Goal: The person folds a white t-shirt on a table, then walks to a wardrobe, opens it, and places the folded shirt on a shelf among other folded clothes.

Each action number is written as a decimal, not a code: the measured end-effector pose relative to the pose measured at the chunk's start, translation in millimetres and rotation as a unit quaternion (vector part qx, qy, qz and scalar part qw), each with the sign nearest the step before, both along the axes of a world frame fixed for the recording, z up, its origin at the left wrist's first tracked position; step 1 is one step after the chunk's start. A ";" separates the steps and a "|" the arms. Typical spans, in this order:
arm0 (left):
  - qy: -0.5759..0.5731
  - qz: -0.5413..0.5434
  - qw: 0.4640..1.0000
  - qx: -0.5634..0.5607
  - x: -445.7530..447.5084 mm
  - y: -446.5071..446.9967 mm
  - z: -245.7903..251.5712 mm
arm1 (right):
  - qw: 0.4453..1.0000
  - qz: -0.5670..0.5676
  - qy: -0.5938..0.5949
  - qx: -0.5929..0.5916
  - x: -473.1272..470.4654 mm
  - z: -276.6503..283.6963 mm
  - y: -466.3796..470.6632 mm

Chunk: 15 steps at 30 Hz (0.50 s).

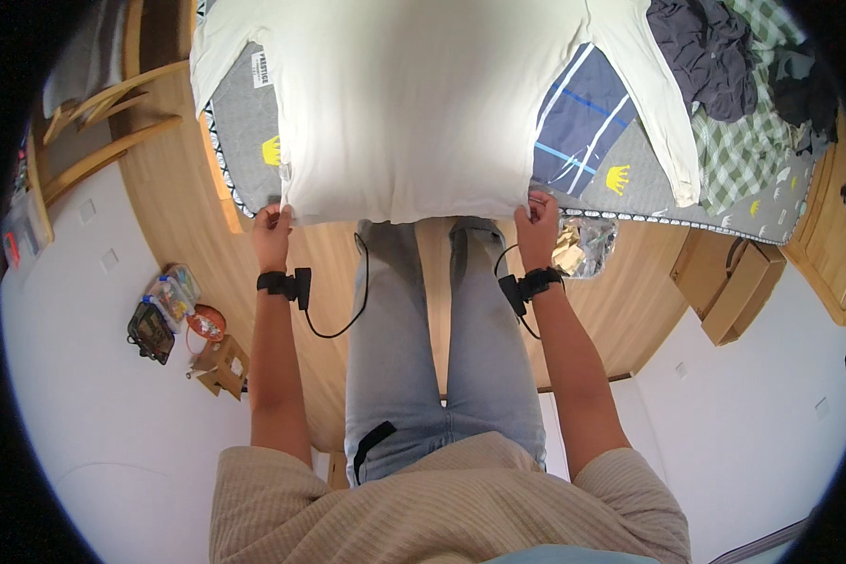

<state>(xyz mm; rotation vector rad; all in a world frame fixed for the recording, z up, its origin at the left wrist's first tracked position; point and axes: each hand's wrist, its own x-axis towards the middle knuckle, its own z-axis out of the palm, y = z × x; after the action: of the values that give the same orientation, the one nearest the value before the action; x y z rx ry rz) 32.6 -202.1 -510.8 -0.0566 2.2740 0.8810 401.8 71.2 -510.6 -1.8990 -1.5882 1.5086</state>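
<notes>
A cream long-sleeved shirt (409, 120) lies spread over a bed with a grey crown-patterned cover (666, 183); its hem faces me. My left hand (273, 224) pinches the left corner of the hem at the bed's edge. At the right corner of the hem, my right hand (538, 220) grips the fabric between thumb and fingers. A blue checked cloth (581, 120) shows between the shirt's body and its right sleeve. The shirt's collar is cut off by the top of the view.
A dark crumpled garment (705, 56) and a green checked cloth (737, 151) lie at the bed's right. Below its edge stand a clear plastic bag (589, 247) and a cardboard box (737, 285). Wooden chair parts (113, 158) and several small containers (173, 299) are at left.
</notes>
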 end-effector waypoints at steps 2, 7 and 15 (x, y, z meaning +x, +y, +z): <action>-0.017 0.034 0.999 0.036 -0.9 -7.9 1.9 | 0.999 -0.023 0.035 -0.005 9.4 -1.5 3.6; -0.086 0.180 0.968 0.149 -2.2 -25.4 1.6 | 0.984 -0.118 0.097 -0.087 27.7 0.7 5.1; -0.135 0.245 0.950 0.139 -3.6 -33.3 0.6 | 0.990 -0.087 0.079 -0.080 50.7 1.2 3.7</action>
<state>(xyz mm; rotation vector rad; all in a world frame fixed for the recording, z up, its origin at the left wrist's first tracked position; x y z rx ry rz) 29.0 -235.4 -510.2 -0.6010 1.8839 1.3499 452.6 74.9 -509.5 -1.8911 -1.2338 1.7064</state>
